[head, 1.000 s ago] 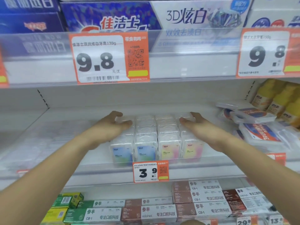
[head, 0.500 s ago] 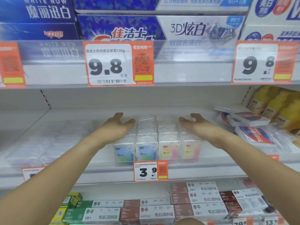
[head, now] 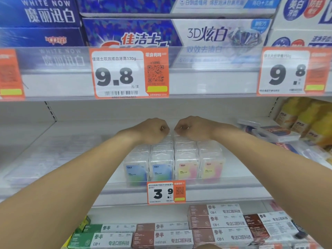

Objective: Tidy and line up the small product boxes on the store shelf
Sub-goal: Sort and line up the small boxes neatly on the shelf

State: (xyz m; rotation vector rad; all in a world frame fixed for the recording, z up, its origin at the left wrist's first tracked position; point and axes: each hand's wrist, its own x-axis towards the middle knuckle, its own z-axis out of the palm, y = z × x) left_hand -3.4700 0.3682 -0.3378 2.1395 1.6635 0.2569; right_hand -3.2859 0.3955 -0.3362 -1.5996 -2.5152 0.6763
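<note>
Small clear boxes (head: 160, 166) stand in four rows on the middle shelf (head: 233, 190); the front two have blue labels, the other two pink-yellow (head: 187, 168). My left hand (head: 152, 130) and my right hand (head: 193, 128) sit side by side, almost touching, at the rear of the rows. Both have their fingers curled down over the rear boxes, and the fingertips are hidden. My forearms reach in from both lower corners, passing either side of the block.
A 3.9 price tag (head: 165, 193) hangs below the rows. Flat packs (head: 274, 133) and yellow bottles (head: 305, 119) crowd the shelf's right end. Pale clear packs (head: 36, 159) lie at left. Toothpaste cartons (head: 215, 221) fill the shelf below; the upper shelf rail (head: 206, 78) hangs overhead.
Both hands left the outer sides of the block and moved inward and back, meeting at the rear of the rows. Their fingers went from spread flat to curled.
</note>
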